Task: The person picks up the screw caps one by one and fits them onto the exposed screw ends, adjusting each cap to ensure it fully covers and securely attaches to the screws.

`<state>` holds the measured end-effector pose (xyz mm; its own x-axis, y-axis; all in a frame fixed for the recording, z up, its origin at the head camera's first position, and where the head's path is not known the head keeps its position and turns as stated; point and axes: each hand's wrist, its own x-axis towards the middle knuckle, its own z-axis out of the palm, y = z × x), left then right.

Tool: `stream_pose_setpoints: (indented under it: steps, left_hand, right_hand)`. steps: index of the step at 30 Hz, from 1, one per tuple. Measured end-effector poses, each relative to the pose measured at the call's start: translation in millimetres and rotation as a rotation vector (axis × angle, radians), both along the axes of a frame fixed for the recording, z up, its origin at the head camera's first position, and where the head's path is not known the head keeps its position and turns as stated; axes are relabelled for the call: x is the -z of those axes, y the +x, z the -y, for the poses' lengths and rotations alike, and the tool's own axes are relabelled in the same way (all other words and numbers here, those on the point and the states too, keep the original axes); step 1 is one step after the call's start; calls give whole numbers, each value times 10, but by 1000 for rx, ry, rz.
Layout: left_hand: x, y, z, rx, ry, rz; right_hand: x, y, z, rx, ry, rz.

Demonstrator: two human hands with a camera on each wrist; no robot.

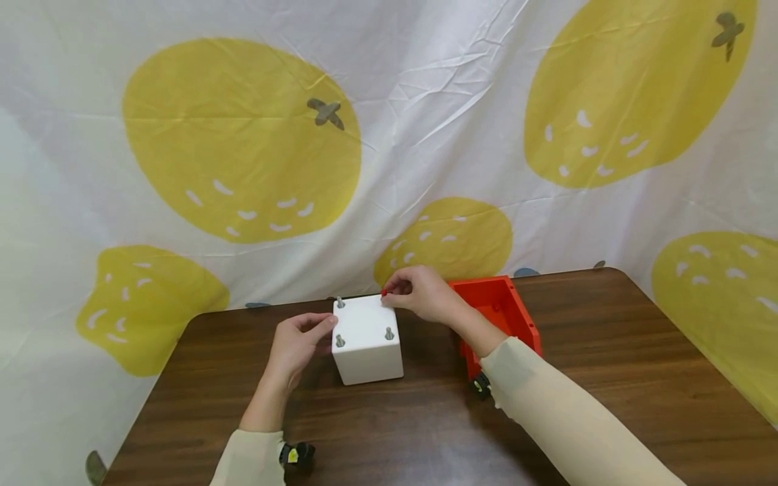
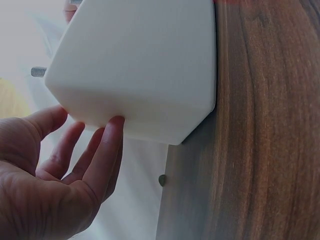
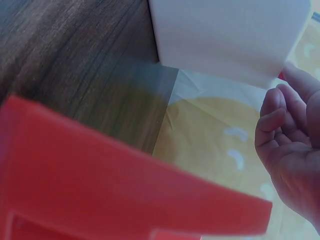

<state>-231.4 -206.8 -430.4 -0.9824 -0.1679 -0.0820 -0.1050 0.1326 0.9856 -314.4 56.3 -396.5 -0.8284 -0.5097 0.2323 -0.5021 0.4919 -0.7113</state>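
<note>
A white box-like block [image 1: 367, 361] stands on the table, with threaded metal bolts [image 1: 390, 333] sticking up from three of its top corners. My right hand [image 1: 425, 295] is at the far right top corner, pinching a small red piece [image 1: 383, 292] between thumb and fingertips. Most of that piece is hidden by the fingers. On the other side, my left hand [image 1: 293, 343] steadies the block: its fingertips [image 2: 116, 121] rest against the side face, and the thumb lies by the top edge.
A red open bin [image 1: 526, 314] stands right of the block, under the right forearm. The brown wooden table [image 1: 401, 432] has its back edge just behind the block. A white curtain with yellow fruit prints [image 1: 243, 135] hangs behind.
</note>
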Motion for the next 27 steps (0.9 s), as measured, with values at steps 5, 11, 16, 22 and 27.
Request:
stream_pose_setpoints:
  steps: [5,11,16,22,27]
  left_hand:
    - [1,2,-6,-1,5,2]
    - [3,5,-8,-3,6,2]
    - [6,7,-8,-2,3,0]
    - [3,6,-4,2,7,1]
    - [-1,7,6,3,0,-1]
  right_hand:
    - [-16,19,-52,6,-14,-7]
    - [-43,58,-127,19,-22,-8]
    - [-50,60,-213,18,-20,-17]
    - [-108,79,-337,22,-11,-29]
    - [-150,99,-467,34,1,-19]
